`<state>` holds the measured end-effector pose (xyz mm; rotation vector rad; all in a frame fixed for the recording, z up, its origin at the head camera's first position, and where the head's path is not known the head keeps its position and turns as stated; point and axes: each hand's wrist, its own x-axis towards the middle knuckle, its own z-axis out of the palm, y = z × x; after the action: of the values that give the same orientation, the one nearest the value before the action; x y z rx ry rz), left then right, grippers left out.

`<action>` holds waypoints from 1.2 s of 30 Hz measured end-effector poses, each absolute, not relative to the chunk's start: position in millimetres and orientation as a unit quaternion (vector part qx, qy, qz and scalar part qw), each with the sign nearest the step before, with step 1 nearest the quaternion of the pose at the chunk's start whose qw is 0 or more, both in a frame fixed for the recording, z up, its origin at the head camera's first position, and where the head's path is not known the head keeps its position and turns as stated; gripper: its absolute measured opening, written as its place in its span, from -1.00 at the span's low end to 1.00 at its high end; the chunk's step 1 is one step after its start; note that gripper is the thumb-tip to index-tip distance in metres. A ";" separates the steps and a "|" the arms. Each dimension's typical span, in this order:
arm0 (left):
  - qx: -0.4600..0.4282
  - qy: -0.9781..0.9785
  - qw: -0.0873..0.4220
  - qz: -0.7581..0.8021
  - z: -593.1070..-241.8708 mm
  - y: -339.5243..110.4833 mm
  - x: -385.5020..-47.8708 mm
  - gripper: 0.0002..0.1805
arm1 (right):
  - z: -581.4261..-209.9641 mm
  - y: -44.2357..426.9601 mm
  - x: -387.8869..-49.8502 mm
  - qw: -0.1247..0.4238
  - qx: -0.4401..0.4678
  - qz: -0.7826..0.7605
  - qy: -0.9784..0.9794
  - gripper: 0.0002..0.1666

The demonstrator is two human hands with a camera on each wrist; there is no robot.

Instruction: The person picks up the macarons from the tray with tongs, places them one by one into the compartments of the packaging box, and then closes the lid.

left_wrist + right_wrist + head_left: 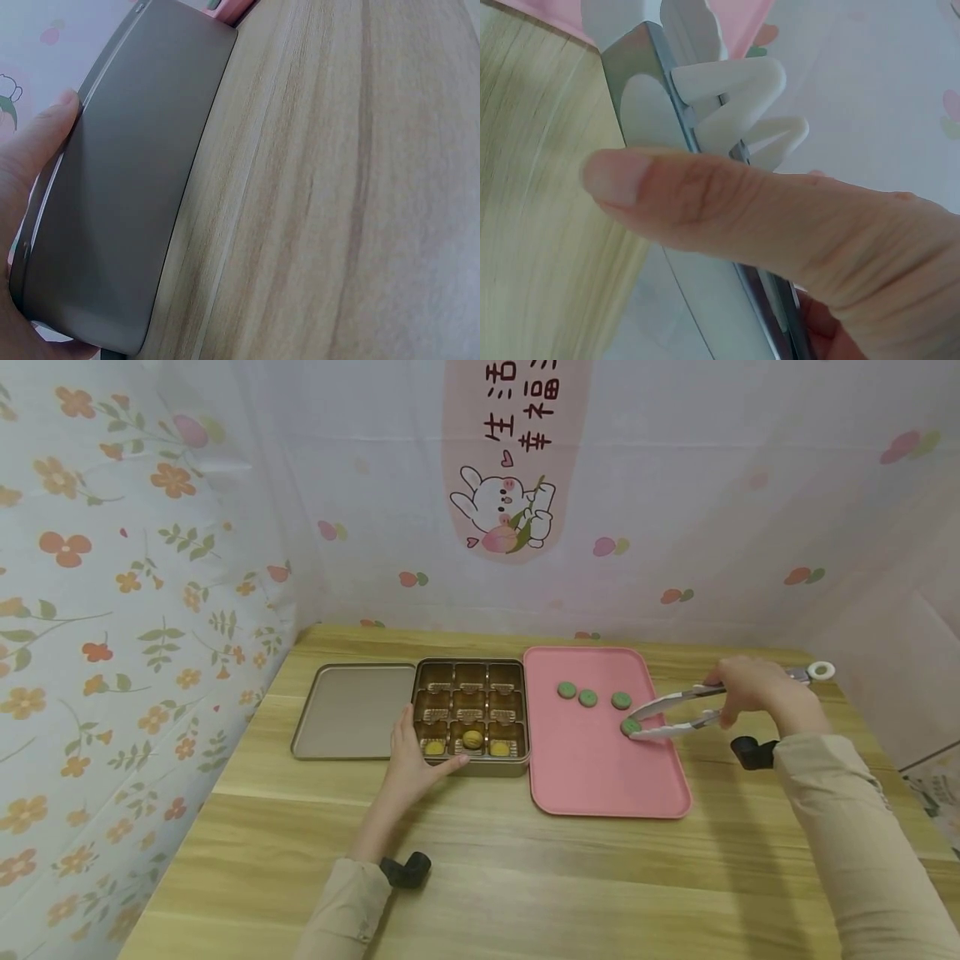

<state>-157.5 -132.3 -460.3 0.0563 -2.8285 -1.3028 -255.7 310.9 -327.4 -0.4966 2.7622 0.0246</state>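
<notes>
My right hand (761, 692) holds a pair of metal tongs (656, 82) with white tips. In the head view the tips stand at either side of a small round green cookie (631, 727) on the pink tray (600, 785). Several more green cookies (588, 698) lie farther back on it. My left hand (412, 760) grips the front left corner of a bronze tin box (491, 768), thumb on its front rim. The box has a gold divided insert; a round yellow-brown cookie (472, 740) sits in the front middle compartment, with yellow pieces in the compartments beside it.
A flat metal lid (356, 710) lies against the left side of the box. The pink tray adjoins the box's right side. All stand on a wooden table (525, 877), with a patterned cloth (375, 485) hanging behind and to the left.
</notes>
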 end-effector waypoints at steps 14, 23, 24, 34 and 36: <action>0.020 -0.907 0.015 -0.420 -460.6 -132.1 -156.5 0.35 | -317.7 289.7 -256.6 0.154 -0.190 -0.016 0.970 -0.18; 0.018 -0.908 0.018 -0.419 -461.0 -132.1 -157.0 0.35 | -303.6 259.7 -256.6 0.129 -0.230 -0.023 0.964 -0.25; 0.018 -0.907 0.019 -0.420 -461.3 -132.2 -157.0 0.35 | -301.7 256.0 -256.5 0.127 -0.235 -0.024 0.964 -0.27; 0.019 -0.905 0.022 -0.424 -462.6 -133.0 -157.4 0.36 | -286.3 212.9 -257.1 0.121 -0.268 -0.023 0.956 -0.36; 0.019 -0.904 0.023 -0.426 -462.5 -132.9 -157.2 0.36 | -286.5 205.5 -259.1 0.121 -0.274 -0.024 0.954 -0.33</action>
<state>-157.2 -132.9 -462.5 0.0589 -2.8011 -1.3186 -259.1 205.5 -286.5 -0.8003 2.7847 -0.0713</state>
